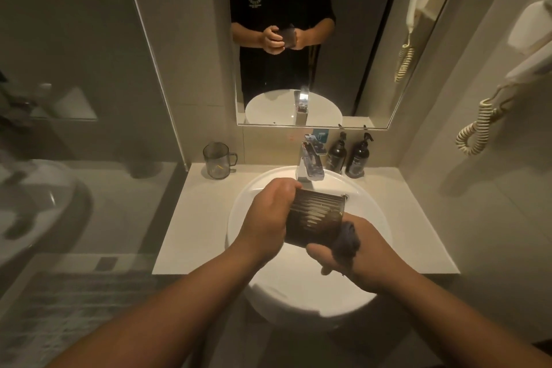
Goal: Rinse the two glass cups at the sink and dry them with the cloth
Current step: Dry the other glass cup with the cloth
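Over the round white sink (370,218) my left hand (268,215) grips a dark ribbed glass cup (313,218), held on its side with its mouth towards my right hand. My right hand (358,251) holds a bunched dark grey cloth (346,240) pressed against the cup's lower right edge. A second glass cup (217,160) with a handle stands upright on the counter at the back left, apart from both hands.
A chrome tap (310,164) rises behind the basin, with two dark pump bottles (348,157) to its right. A mirror (298,39) hangs above. A wall hair dryer (531,48) with coiled cord is on the right. A glass partition (89,69) stands left.
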`<state>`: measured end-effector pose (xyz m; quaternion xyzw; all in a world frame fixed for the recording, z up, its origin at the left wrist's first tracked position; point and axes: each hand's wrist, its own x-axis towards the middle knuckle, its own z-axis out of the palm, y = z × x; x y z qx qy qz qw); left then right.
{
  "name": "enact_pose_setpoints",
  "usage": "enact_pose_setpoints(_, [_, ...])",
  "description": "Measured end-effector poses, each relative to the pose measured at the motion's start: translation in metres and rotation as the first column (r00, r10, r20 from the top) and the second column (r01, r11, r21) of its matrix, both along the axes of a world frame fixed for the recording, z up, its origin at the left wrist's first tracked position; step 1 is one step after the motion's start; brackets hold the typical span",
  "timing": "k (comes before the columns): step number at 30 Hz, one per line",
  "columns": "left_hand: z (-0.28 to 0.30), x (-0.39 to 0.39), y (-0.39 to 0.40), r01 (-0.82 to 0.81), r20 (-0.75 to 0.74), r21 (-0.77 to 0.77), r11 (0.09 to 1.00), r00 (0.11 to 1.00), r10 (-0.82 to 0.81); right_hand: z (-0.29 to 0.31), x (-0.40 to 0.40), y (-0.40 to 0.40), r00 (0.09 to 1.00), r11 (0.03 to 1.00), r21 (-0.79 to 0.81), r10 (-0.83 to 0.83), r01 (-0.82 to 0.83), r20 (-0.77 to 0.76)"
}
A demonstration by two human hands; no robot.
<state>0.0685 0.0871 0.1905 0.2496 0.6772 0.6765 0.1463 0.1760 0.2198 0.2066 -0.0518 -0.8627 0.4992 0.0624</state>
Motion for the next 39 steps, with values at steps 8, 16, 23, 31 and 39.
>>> enact_pose_setpoints(8, [0.006,-0.008,0.002,0.092,0.223,0.092,0.992,0.969,-0.110,0.012,-0.008,0.014,0.999,0.999,0.035,0.034,-0.034,-0.014])
enact_pose_setpoints(16, [0.008,-0.009,0.010,0.032,0.324,0.029,0.999,0.945,-0.040,-0.003,-0.015,0.015,0.992,0.926,0.372,0.104,-0.068,-0.078])
enact_pose_setpoints(23, [-0.020,-0.003,0.001,-0.026,-0.134,-0.089,0.996,0.991,0.014,-0.017,-0.008,-0.010,0.996,0.752,-0.654,-0.033,0.080,0.084])
enact_pose_setpoints(31, [-0.006,-0.013,0.000,0.197,0.595,-0.005,0.980,0.788,-0.156,0.003,-0.011,0.006,0.999,0.980,0.196,0.030,-0.035,0.028])
enact_pose_setpoints(39, [-0.017,-0.006,0.003,0.080,-0.077,-0.008,0.997,0.994,-0.080,-0.009,-0.005,0.003,0.999,0.903,-0.429,-0.033,0.029,-0.001])
